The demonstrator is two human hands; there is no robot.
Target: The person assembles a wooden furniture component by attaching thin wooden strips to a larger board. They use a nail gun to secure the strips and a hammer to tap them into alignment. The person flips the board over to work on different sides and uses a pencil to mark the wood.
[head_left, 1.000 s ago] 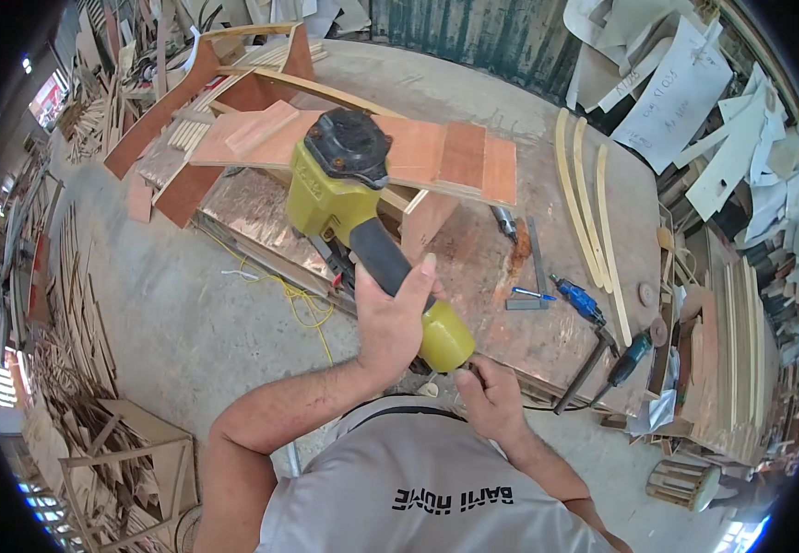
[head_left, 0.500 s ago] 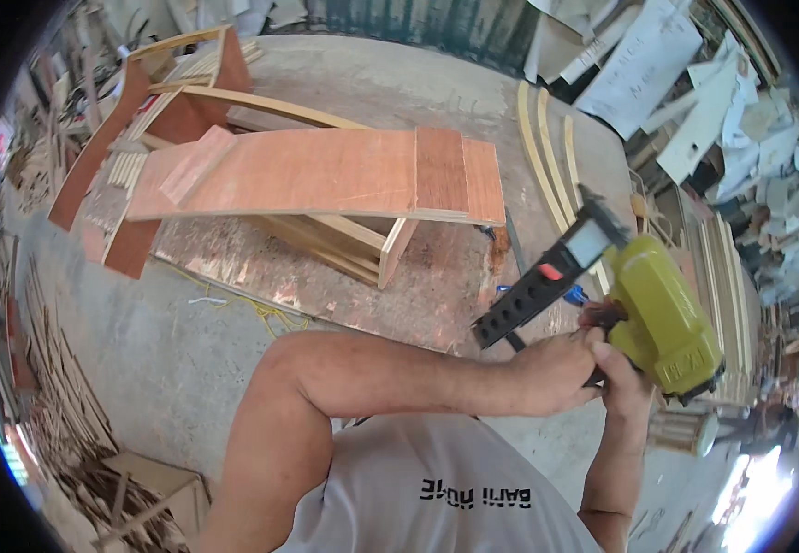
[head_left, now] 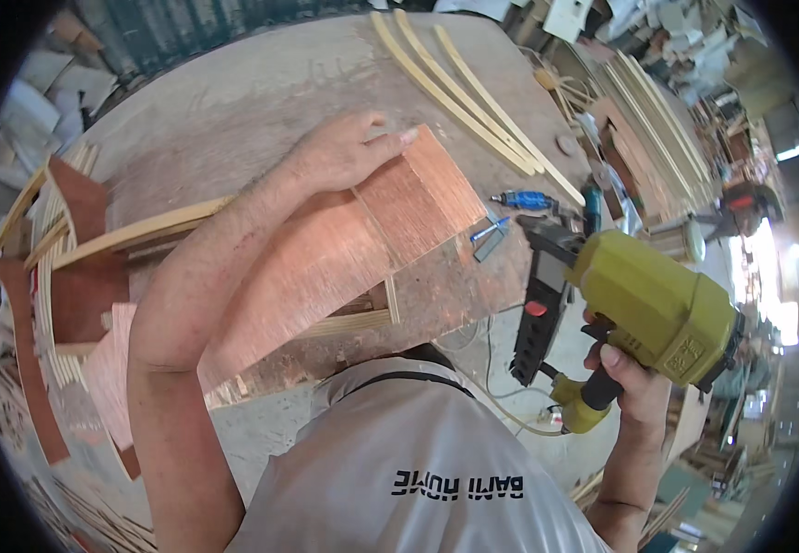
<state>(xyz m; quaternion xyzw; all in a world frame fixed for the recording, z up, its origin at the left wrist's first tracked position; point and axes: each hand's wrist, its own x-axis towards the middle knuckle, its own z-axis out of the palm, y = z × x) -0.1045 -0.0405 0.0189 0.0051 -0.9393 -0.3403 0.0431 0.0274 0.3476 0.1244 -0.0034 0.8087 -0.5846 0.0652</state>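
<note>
A long reddish plywood panel (head_left: 321, 258) lies slanted on top of a wooden frame (head_left: 353, 323), a crosspiece of the same plywood (head_left: 408, 205) near its right end. My left hand (head_left: 339, 152) is at the panel's far edge beside that crosspiece, thumb along the edge and the other fingers partly hidden beyond it. On the right, my right hand (head_left: 641, 382) grips the black handle of an olive-green nail gun (head_left: 662, 300). The gun's dark magazine (head_left: 539, 313) points down towards me, clear of the panel, and a hose runs from the handle's base.
Curved wood strips (head_left: 459, 97) lie on the far part of the worktable (head_left: 261, 101). A blue tool (head_left: 524, 199) sits near its right edge. Another wooden assembly with curved sides (head_left: 26, 341) stands at left. Stacked boards (head_left: 662, 120) and scraps line the right side.
My left hand has left the nail gun and reached to the panel's far edge. My right hand alone now holds the gun. The view has swung to the right.
</note>
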